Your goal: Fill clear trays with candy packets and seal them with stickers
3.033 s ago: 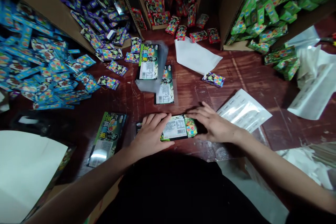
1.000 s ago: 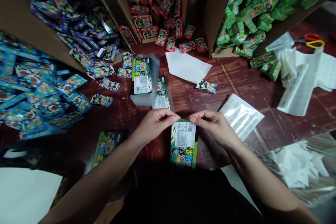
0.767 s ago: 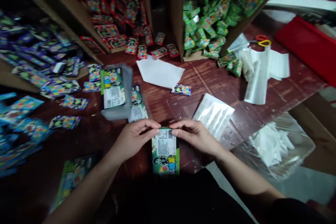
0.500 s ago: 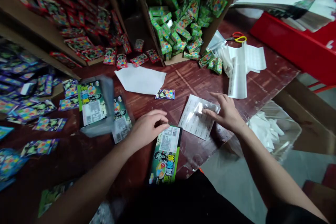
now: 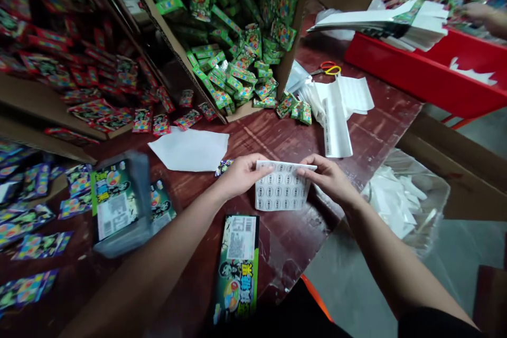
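Note:
A white sheet of round stickers [image 5: 282, 190], printed with rows of dark circles, is held up between both hands. My left hand [image 5: 247, 173] pinches its upper left corner. My right hand [image 5: 327, 177] grips its upper right corner, thumb in front. Below the sheet lies a black and green printed candy packet [image 5: 237, 269] with a white label, on the dark red table. Partly behind my left hand is a small purple candy packet [image 5: 223, 167]. A blank white paper [image 5: 190, 149] lies just beyond it.
Boxes of green candy packets [image 5: 237, 74] and red candy packets [image 5: 91, 74] stand at the back. Scissors [image 5: 330, 68] and sticker strips [image 5: 336, 121] lie right of them. A bag of white scraps [image 5: 396, 200] hangs by the edge. Another person's hand [image 5: 481, 13] shows above a red bin [image 5: 396, 74].
My left hand has left the black and green packet and taken the sticker sheet's left corner. My right hand has lifted the sheet off the table. The camera view has shifted.

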Demonstrator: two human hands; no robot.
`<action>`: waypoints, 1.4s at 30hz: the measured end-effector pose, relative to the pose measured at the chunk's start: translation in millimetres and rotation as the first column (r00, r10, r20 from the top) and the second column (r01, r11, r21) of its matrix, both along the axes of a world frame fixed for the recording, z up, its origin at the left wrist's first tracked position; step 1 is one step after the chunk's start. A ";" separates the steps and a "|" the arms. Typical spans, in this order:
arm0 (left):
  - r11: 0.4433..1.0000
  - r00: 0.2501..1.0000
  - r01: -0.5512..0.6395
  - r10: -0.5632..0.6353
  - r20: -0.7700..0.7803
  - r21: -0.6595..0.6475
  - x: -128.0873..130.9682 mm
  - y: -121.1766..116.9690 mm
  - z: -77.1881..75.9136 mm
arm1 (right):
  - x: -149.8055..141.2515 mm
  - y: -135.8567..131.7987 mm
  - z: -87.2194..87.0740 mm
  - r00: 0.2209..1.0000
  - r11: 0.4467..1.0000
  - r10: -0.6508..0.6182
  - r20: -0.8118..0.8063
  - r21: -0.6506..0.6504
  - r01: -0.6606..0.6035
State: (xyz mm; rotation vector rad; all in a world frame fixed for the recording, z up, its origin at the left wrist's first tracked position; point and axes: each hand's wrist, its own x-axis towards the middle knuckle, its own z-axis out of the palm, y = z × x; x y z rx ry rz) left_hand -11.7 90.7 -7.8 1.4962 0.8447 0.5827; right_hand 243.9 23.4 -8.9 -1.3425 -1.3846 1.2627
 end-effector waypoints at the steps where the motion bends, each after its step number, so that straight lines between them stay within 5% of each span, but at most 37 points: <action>1: 0.998 0.998 -0.052 0.054 0.037 -0.035 -1.6 -1.7 -0.2 | -5.2 3.6 0.0 0.999 1.000 -0.028 -0.016 -0.001 0.028; 6: 0.970 0.970 -0.242 0.242 -0.018 0.022 -7.3 -2.4 -9.4 | -33.8 16.8 -8.1 0.992 0.992 -0.129 0.002 0.011 0.129; 13: 0.938 0.923 -0.211 0.283 -0.259 0.274 -15.8 1.7 -6.4 | -22.3 23.1 -24.4 0.960 0.991 -0.129 0.248 0.077 0.113; 15: 0.835 0.863 -0.159 0.377 -0.338 0.526 -11.2 -7.7 -1.8 | -14.1 24.9 -29.3 0.928 0.992 -0.103 0.359 0.099 0.071; 18: 0.639 0.825 0.099 0.376 -0.422 0.763 4.9 -28.7 -5.7 | -5.2 28.2 -35.9 0.870 0.991 -0.061 0.490 0.131 -0.005; 21: 0.577 0.792 0.362 0.224 -0.568 0.732 23.3 -44.6 -21.4 | 3.0 32.1 -38.0 0.834 0.986 -0.007 0.552 0.145 -0.087; 23: 0.569 0.754 0.421 0.214 -0.622 0.706 30.2 -47.7 -30.8 | 9.8 34.8 -36.4 0.824 0.982 0.033 0.566 0.134 -0.131; 42: 0.554 0.763 0.438 0.188 -0.619 0.708 24.3 -37.6 -38.8 | 20.6 41.6 -31.2 0.681 0.965 0.072 0.729 0.123 -0.233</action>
